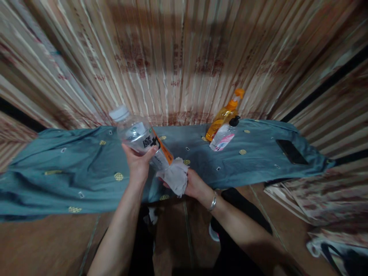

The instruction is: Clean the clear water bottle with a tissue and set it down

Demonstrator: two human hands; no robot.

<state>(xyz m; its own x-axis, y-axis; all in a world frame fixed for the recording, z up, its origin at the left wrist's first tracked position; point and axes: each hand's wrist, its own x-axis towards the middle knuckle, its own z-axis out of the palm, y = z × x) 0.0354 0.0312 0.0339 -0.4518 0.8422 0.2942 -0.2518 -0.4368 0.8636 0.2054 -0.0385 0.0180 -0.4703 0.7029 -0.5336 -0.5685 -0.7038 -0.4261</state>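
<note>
One clear bottle (136,132) is seen from the head view, lifted above the front part of the desk (257,161), which is covered with a blue-green cloth (94,172). The left hand (137,163) is clamped around its body, with the thumb lying across the label (164,149). The bottle is tilted: its white cap (119,113) points to the upper left, and its base is toward the right hand (195,184). This right hand is closed on a crumpled white tissue (176,176), which lies against the base; most of its fingers are hidden. On its wrist is a silver bracelet (212,201). To the right, near the back edge, an orange pump bottle (220,122) stands just beside a smaller bottle with black pump (223,137). Farther right, well apart from these, a dark phone (291,151) lies flat. Behind the desk hangs a pleated curtain (178,50).
</note>
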